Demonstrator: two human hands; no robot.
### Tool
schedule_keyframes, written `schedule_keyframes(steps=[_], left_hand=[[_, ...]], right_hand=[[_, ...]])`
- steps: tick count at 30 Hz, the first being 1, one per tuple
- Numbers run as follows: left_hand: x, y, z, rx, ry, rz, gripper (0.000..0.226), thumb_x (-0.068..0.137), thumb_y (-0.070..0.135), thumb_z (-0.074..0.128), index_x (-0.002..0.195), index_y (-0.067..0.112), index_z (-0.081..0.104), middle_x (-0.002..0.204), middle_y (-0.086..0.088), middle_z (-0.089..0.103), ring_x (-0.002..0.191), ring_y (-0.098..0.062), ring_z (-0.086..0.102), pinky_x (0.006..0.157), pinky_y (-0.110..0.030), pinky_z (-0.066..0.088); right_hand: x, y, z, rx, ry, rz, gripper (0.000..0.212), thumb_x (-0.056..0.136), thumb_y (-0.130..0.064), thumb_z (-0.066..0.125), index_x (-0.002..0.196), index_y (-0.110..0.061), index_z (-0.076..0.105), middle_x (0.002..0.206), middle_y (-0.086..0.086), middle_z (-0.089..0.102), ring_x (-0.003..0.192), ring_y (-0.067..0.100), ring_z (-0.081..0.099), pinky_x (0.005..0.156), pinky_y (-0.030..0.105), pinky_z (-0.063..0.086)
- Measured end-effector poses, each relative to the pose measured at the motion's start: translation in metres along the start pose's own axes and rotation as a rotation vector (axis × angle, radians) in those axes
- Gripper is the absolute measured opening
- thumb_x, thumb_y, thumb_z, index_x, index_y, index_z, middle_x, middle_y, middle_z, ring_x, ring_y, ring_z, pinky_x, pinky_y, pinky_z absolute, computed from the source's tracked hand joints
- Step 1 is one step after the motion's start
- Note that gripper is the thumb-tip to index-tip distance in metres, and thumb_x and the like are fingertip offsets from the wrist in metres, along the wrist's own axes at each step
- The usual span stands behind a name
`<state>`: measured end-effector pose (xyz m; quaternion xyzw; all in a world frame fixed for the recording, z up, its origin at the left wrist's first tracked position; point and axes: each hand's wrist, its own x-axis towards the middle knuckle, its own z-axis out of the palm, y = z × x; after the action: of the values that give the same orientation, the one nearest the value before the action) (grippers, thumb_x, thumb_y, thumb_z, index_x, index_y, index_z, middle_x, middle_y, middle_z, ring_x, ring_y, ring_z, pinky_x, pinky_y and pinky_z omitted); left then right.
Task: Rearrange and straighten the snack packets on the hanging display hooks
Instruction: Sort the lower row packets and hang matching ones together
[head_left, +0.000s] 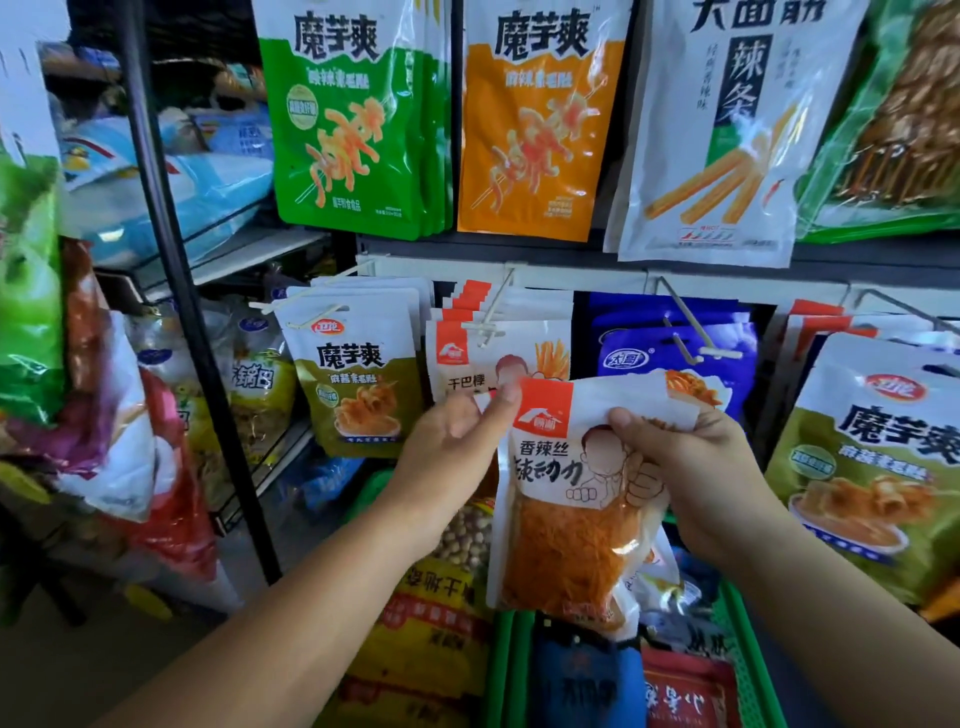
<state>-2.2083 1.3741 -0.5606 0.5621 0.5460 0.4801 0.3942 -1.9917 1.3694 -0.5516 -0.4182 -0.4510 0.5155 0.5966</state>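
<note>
Both of my hands hold one white snack packet (566, 519) with a red corner logo and orange shreds showing through its window. My left hand (457, 441) pinches its top left corner. My right hand (691, 467) grips its top right edge. The packet hangs free, just below and in front of a white display hook (491, 312) that carries several matching red-and-white packets (498, 358). To the left, olive-green packets (358, 374) hang on another hook (311, 306). To the right, blue packets (675, 353) hang on a wire hook (685, 332).
Larger green (358, 119), orange (535, 130) and white (727, 130) packets hang on the row above. More olive packets (872, 467) hang at far right. A black rack post (192, 312) stands at left with bagged goods behind. Green baskets (509, 670) with packets sit below.
</note>
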Motion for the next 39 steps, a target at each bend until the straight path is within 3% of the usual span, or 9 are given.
schedule_keyframes(steps=[5, 10, 17, 22, 26, 28, 31, 35, 39], left_hand=[[-0.019, 0.004, 0.037, -0.102, -0.063, 0.067, 0.015, 0.096, 0.033, 0.069, 0.108, 0.027, 0.074, 0.097, 0.018, 0.080, 0.087, 0.008, 0.072, 0.069, -0.005, 0.051], [-0.023, 0.005, 0.067, -0.155, -0.094, 0.115, 0.010, 0.097, 0.021, 0.068, 0.102, 0.025, 0.077, 0.097, 0.008, 0.082, 0.092, -0.009, 0.077, 0.081, -0.025, 0.062], [-0.030, 0.020, 0.114, -0.210, -0.158, 0.160, 0.016, 0.098, 0.020, 0.068, 0.093, 0.032, 0.077, 0.090, 0.013, 0.081, 0.080, 0.003, 0.073, 0.066, -0.007, 0.053], [-0.028, 0.030, 0.147, -0.235, -0.162, 0.226, 0.016, 0.100, 0.021, 0.063, 0.101, 0.029, 0.077, 0.098, 0.015, 0.081, 0.096, -0.003, 0.076, 0.084, -0.017, 0.058], [-0.027, 0.033, 0.165, -0.210, -0.162, 0.286, 0.017, 0.100, 0.023, 0.063, 0.102, 0.033, 0.076, 0.100, 0.018, 0.080, 0.097, -0.001, 0.075, 0.082, -0.011, 0.054], [-0.027, 0.034, 0.172, -0.219, -0.167, 0.274, 0.017, 0.100, 0.022, 0.063, 0.104, 0.030, 0.077, 0.099, 0.015, 0.081, 0.096, -0.005, 0.075, 0.080, -0.014, 0.057], [-0.029, 0.035, 0.181, -0.214, -0.201, 0.259, 0.018, 0.101, 0.022, 0.062, 0.106, 0.029, 0.077, 0.098, 0.012, 0.081, 0.094, -0.007, 0.076, 0.081, -0.021, 0.061], [-0.030, 0.034, 0.187, -0.197, -0.217, 0.248, 0.017, 0.100, 0.026, 0.062, 0.104, 0.032, 0.078, 0.095, 0.008, 0.082, 0.089, -0.014, 0.078, 0.080, -0.028, 0.062], [-0.029, 0.034, 0.189, -0.205, -0.208, 0.267, 0.020, 0.098, 0.032, 0.063, 0.099, 0.045, 0.078, 0.094, 0.003, 0.081, 0.085, -0.023, 0.074, 0.083, -0.039, 0.058]], right_hand=[[-0.010, -0.010, -0.024, 0.096, 0.007, 0.049, 0.022, 0.092, 0.011, 0.064, 0.112, 0.005, 0.072, 0.101, 0.026, 0.079, 0.087, 0.041, 0.079, 0.067, 0.045, 0.065], [-0.015, -0.019, -0.058, 0.054, 0.011, 0.008, 0.031, 0.085, 0.011, 0.070, 0.116, 0.004, 0.073, 0.110, 0.032, 0.076, 0.100, 0.051, 0.074, 0.088, 0.066, 0.059], [-0.025, -0.031, -0.099, -0.019, 0.129, 0.028, 0.032, 0.083, -0.005, 0.080, 0.110, 0.009, 0.072, 0.103, 0.031, 0.077, 0.098, 0.053, 0.074, 0.087, 0.062, 0.061], [-0.024, -0.056, -0.141, -0.272, 0.622, -0.207, 0.040, 0.089, -0.049, 0.076, 0.087, -0.010, 0.068, 0.087, 0.015, 0.073, 0.082, 0.026, 0.070, 0.080, 0.043, 0.056], [-0.013, -0.062, -0.186, -0.407, 0.920, -0.342, 0.051, 0.084, -0.040, 0.083, 0.121, -0.020, 0.054, 0.117, 0.001, 0.053, 0.104, 0.016, 0.055, 0.097, 0.036, 0.048], [-0.009, -0.064, -0.200, -0.422, 0.874, -0.323, 0.067, 0.083, -0.032, 0.087, 0.137, -0.020, 0.049, 0.131, 0.000, 0.048, 0.117, 0.013, 0.053, 0.100, 0.026, 0.045], [-0.008, -0.073, -0.216, -0.243, 0.730, -0.295, 0.073, 0.082, -0.014, 0.088, 0.141, -0.025, 0.046, 0.122, -0.009, 0.056, 0.106, -0.003, 0.059, 0.077, 0.004, 0.048], [-0.006, -0.073, -0.237, -0.319, 0.640, -0.256, 0.080, 0.074, -0.013, 0.093, 0.142, -0.022, 0.053, 0.128, 0.001, 0.066, 0.117, 0.017, 0.066, 0.094, 0.033, 0.058], [0.003, -0.071, -0.245, -0.267, 0.624, -0.217, 0.054, 0.085, -0.014, 0.086, 0.133, -0.015, 0.064, 0.116, 0.006, 0.072, 0.105, 0.022, 0.073, 0.089, 0.036, 0.061]])
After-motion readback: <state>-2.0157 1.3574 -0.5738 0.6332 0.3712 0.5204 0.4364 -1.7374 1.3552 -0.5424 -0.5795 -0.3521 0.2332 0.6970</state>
